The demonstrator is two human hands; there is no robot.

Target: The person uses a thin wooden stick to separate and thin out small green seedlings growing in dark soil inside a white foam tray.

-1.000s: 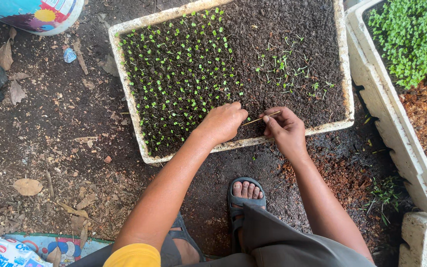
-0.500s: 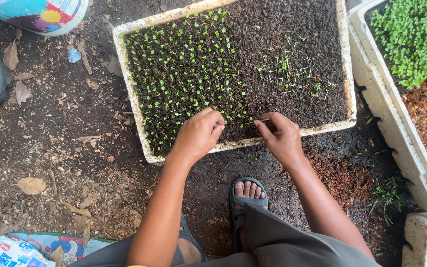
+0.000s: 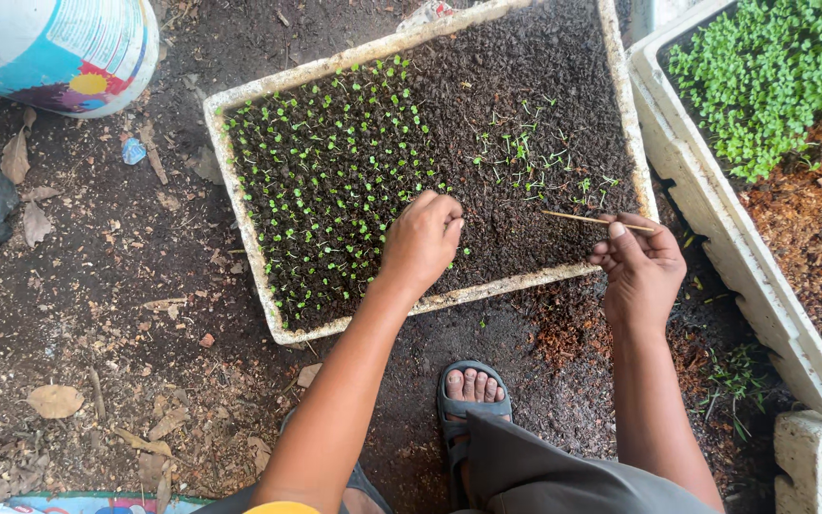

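Right hand fingers pinched on thin wooden stick, lying near level, tip pointing left over seedling tray, left hand fingers curled shut on soil, grip contents hidden, white bucket with blue-yellow label top left

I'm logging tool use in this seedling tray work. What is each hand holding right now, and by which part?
The right hand pinches a thin wooden stick at its near end. The left hand rests curled on the tray soil; whether it holds a seedling cannot be told.
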